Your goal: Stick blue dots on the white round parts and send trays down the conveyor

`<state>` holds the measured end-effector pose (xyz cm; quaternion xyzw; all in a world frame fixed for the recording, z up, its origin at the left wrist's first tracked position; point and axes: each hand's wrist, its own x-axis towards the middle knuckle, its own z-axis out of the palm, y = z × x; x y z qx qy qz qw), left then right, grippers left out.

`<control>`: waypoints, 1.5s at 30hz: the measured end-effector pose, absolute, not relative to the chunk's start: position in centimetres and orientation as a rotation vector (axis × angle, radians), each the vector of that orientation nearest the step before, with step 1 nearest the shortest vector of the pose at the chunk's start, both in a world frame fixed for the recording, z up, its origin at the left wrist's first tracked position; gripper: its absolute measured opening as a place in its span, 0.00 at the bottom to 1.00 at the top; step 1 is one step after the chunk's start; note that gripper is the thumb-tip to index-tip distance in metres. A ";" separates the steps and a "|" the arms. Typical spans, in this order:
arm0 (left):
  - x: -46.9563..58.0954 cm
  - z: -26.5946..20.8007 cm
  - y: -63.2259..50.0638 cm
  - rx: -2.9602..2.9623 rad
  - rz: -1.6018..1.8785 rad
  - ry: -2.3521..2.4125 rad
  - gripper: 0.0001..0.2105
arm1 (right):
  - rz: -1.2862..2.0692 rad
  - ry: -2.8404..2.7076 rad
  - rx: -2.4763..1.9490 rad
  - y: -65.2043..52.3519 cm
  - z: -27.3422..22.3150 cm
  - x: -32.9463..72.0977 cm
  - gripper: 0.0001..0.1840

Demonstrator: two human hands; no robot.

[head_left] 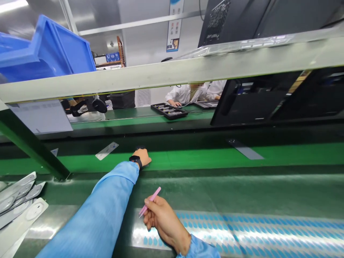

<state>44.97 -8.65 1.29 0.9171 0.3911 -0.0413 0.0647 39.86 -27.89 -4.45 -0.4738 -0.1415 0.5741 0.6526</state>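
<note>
My left hand (143, 157), with a dark watch at the wrist, reaches out over the bright green belt (182, 159). Its fingers are curled and turned away from me; a small dark shape shows just beyond the knuckles, and what they hold is hidden. Nearer to me, my right hand (163, 218) is closed on pink tweezers (154, 195), whose tips point down and left. Beneath and beside that hand lies a shiny sheet (258, 233) with rows of blue oval stickers. A pale flat plate (106, 151) rests on the belt left of my left hand.
A stack of pale plates (24, 215) lies at the left, near a green post (34, 147). Another grey plate (247, 150) is on the belt at right. A white beam (166, 73) crosses above, carrying a blue bin (64, 50). Across the line sits a person (185, 94) near a black tray (170, 111).
</note>
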 end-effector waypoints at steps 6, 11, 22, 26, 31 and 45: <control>43.6 2.7 -8.3 2.829 -0.015 1.104 0.15 | 1.313 -0.344 -1.088 -27.7 -4.2 39.9 0.30; 39.6 6.5 -7.8 2.757 0.159 1.182 0.14 | 1.336 -0.426 -1.106 -28.0 -3.7 40.1 0.28; 22.2 1.2 -17.6 2.136 0.250 1.083 0.14 | 1.159 -0.846 -1.749 -30.9 0.4 41.4 0.07; 21.0 0.1 -19.6 2.210 0.026 1.074 0.15 | 1.175 -0.839 -1.868 -30.6 -0.1 40.6 0.07; 21.3 0.3 -18.9 2.522 -0.079 0.957 0.16 | 1.143 -0.809 -1.868 -30.5 -0.8 40.6 0.08; 21.2 -1.5 -18.7 2.533 -0.008 0.630 0.17 | 1.189 -0.914 -1.837 -31.0 -1.4 40.6 0.08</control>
